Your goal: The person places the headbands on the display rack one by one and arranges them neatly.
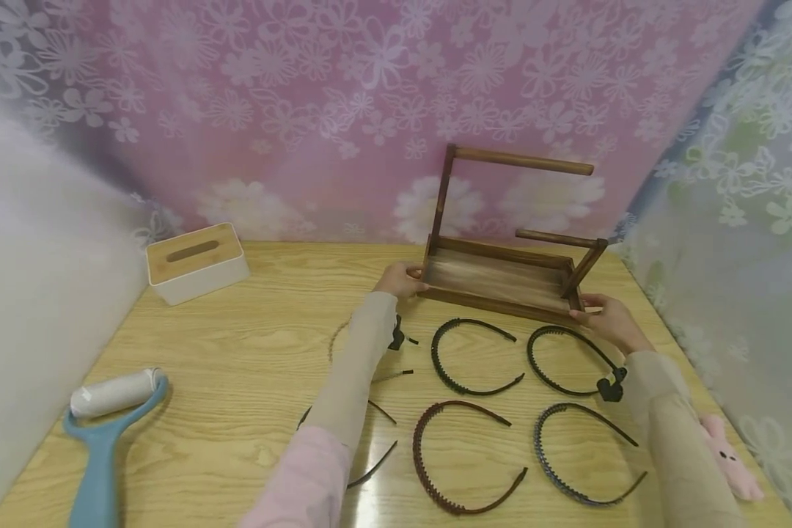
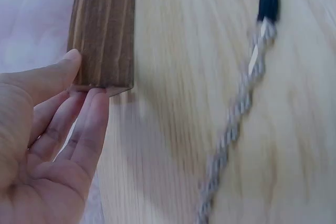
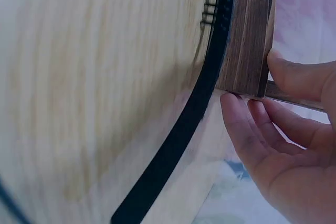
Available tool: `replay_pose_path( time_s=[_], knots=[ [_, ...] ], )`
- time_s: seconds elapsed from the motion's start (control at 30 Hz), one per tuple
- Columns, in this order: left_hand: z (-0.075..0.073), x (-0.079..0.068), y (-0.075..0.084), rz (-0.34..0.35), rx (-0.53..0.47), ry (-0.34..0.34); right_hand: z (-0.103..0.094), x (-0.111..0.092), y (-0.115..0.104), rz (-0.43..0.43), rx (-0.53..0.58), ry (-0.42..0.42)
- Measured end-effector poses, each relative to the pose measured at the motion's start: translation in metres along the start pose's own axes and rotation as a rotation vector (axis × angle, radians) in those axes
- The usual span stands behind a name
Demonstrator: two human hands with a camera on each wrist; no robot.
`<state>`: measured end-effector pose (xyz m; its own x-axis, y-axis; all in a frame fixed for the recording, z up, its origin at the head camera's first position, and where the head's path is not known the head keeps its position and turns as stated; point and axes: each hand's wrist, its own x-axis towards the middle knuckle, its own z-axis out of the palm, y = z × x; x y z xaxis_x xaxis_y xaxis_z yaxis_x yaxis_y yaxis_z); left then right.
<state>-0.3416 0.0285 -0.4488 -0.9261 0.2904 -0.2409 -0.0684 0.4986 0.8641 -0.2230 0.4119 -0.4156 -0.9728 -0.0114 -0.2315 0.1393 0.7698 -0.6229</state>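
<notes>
A dark brown wooden rack (image 1: 495,275), a shallow tray with one tall and one short post and bars, stands at the back right of the table. My left hand (image 1: 401,280) holds its left end, and my right hand (image 1: 612,323) holds the right end. In the left wrist view, the thumb lies on the side of the wood (image 2: 105,30) with fingers under the end. The right wrist view shows a similar grip on the other end (image 3: 249,35). Just in front lie a black toothed headband (image 1: 478,323) and another with a black ornament (image 1: 611,386).
Nearer on the wooden table lie a dark red headband (image 1: 422,469) and a bluish-grey one (image 1: 544,455). More headbands are partly hidden under my left arm. A tissue box (image 1: 198,264) and a blue-handled lint roller (image 1: 102,447) are on the left, a pink plush toy (image 1: 732,462) far right.
</notes>
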Motion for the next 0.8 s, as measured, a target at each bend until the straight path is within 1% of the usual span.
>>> replay_pose_path(
  time_s=[0.13, 0.23, 0.37, 0.53, 0.67, 0.8],
  knots=[
    [-0.015, -0.006, -0.007, -0.038, -0.024, 0.001, 0.005, 0.007, -0.011, -0.017, -0.016, -0.017],
    [-0.027, -0.011, -0.012, -0.049, 0.022, 0.008, 0.01, 0.012, -0.02, -0.029, -0.024, -0.033],
    [-0.043, -0.018, -0.018, -0.024, 0.072, -0.001, 0.017, 0.019, -0.03, -0.051, -0.033, -0.037],
    [-0.062, -0.031, -0.025, -0.011, 0.064, -0.025, 0.027, 0.028, -0.042, -0.091, -0.026, -0.045],
    [-0.076, -0.039, -0.037, 0.002, 0.073, -0.041, 0.035, 0.032, -0.053, -0.101, -0.019, -0.062],
    [-0.09, -0.048, -0.05, 0.023, 0.088, -0.041, 0.044, 0.036, -0.064, -0.113, -0.012, -0.071]
  ],
)
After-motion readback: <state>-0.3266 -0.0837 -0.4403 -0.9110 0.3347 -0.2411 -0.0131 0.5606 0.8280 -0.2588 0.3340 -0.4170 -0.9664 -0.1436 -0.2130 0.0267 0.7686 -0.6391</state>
